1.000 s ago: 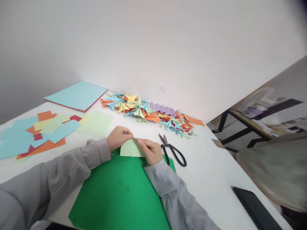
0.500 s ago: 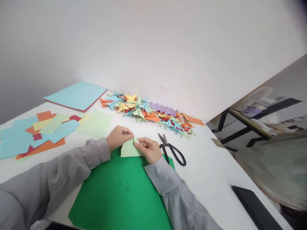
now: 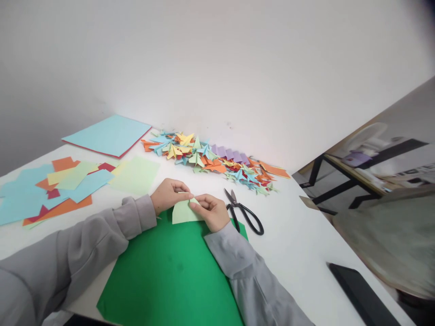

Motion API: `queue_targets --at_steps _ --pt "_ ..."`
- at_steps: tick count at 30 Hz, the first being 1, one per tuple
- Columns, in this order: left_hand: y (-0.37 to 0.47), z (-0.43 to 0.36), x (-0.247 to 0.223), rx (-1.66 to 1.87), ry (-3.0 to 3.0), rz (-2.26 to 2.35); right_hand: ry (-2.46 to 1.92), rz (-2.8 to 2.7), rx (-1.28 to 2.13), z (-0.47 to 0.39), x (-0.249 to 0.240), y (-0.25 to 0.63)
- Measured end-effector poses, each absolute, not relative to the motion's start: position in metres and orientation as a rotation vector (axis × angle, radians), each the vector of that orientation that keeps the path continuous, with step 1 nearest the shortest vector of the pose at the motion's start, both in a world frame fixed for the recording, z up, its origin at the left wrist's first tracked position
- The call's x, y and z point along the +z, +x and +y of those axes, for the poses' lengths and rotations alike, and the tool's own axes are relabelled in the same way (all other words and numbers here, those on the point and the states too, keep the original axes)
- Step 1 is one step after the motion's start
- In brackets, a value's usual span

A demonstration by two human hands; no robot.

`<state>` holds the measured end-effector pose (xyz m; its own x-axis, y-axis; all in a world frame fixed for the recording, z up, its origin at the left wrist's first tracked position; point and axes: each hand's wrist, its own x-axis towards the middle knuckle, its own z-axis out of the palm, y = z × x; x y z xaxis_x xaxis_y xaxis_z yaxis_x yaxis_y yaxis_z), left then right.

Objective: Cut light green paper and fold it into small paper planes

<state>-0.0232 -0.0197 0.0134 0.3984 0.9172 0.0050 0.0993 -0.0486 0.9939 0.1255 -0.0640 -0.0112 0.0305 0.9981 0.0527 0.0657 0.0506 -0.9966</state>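
Observation:
Between my hands is a small piece of light green paper (image 3: 182,213), its straight lower edge toward me and its top partly hidden by my fingers. My left hand (image 3: 171,194) pinches the upper left of the paper with thumb and fingers. My right hand (image 3: 211,212) grips its right side, thumb on the near face. Both hands are over the far end of a green mat (image 3: 170,271). To the right of my right hand lie black-handled scissors (image 3: 242,209), their blades slightly apart.
A long heap of folded paper planes (image 3: 204,156) lies along the wall. Loose coloured paper pieces (image 3: 81,181) spread on the left, with a stack of larger blue-topped sheets (image 3: 108,135) behind. A black phone-like slab (image 3: 362,290) rests near the right table edge.
My left thumb and fingers have shifted slightly right along the paper's top, toward my right thumb. The paper has turned a little. My right hand is almost still.

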Motion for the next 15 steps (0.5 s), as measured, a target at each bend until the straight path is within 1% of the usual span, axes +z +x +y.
queue_targets --at_steps 6,15 --pt "-0.0224 -0.0203 0.0155 0.892 1.368 0.986 -1.278 -1.320 1.100 -0.0624 -0.0081 0.1307" --pt "-0.0213 -0.0189 0.0143 0.847 1.176 0.927 -1.265 -1.180 1.103 -0.0651 -0.0079 0.1268"
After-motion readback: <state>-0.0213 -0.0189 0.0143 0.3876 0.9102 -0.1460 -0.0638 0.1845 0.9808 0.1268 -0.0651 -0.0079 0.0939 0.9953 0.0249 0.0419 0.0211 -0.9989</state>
